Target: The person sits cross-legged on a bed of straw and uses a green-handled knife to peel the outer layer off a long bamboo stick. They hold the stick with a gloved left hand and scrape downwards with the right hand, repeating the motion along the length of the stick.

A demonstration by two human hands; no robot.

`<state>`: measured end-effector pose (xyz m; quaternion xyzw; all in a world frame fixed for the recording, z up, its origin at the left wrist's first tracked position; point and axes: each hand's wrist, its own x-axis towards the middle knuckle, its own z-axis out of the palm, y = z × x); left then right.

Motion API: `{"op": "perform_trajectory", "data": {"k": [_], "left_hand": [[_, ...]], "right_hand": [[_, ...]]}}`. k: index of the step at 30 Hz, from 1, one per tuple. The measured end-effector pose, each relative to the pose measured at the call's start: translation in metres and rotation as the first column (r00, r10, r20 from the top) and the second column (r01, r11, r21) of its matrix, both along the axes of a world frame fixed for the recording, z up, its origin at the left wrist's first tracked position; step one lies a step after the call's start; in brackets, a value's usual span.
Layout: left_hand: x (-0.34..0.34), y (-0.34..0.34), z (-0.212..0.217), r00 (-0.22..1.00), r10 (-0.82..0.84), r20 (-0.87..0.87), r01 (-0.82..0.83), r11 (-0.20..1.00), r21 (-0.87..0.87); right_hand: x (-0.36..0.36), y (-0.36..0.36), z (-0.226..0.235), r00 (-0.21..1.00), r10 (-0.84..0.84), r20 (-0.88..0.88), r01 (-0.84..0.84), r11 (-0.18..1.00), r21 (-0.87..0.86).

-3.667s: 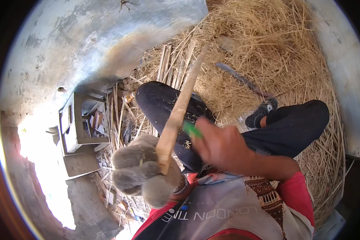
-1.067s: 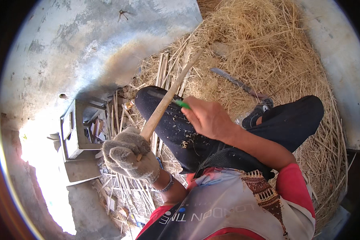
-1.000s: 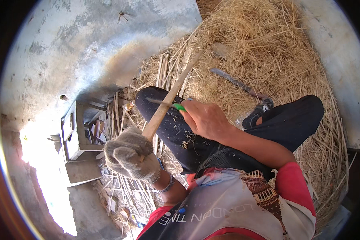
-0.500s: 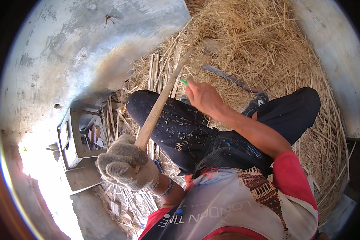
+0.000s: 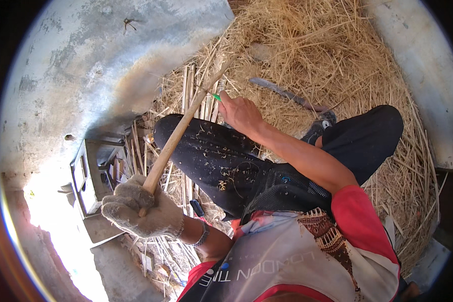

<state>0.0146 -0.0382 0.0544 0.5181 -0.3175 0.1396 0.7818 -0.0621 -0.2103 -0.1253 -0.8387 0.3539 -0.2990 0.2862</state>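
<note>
My left hand [image 5: 151, 220], in a grey-brown knitted glove, is closed around the near end of a long pale wooden stick [image 5: 178, 134]. The stick slants away to the upper right, across my left thigh, and its far end lies over the straw. My bare right hand [image 5: 240, 115] grips a small green-handled knife [image 5: 216, 96]. Its thin dark blade points to the left and crosses the stick's upper part; whether it touches the wood I cannot tell.
A machete-like blade [image 5: 282, 91] with a brown handle lies on the straw [image 5: 327, 55] ahead of my crossed legs. Split strips [image 5: 187, 88] lie left of the stick. A wooden frame [image 5: 93, 173] stands at the left by a worn pale wall [image 5: 65, 90]. Dark pants [image 5: 216, 156] carry shavings.
My left hand has shifted left with the stick. The right hand has moved left and slightly up, bringing the knife across the stick; its blade shows now.
</note>
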Motion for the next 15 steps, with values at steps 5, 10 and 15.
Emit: {"op": "perform_trajectory", "data": {"k": [5, 10, 15], "left_hand": [[0.004, 0.011, -0.003, 0.993, -0.116, -0.015, 0.115, 0.993, -0.035], [-0.003, 0.004, -0.002, 0.992, -0.127, 0.011, 0.128, 0.99, -0.061], [0.004, 0.01, -0.004, 0.99, -0.125, 0.064, 0.127, 0.991, -0.038]], "right_hand": [[0.002, 0.012, 0.017, 0.994, 0.11, -0.008, -0.109, 0.992, 0.058], [-0.007, -0.034, -0.024, 0.975, 0.023, -0.223, 0.024, 0.978, 0.206], [0.012, -0.024, -0.027, 0.981, 0.192, -0.031, -0.188, 0.976, 0.112]]}}
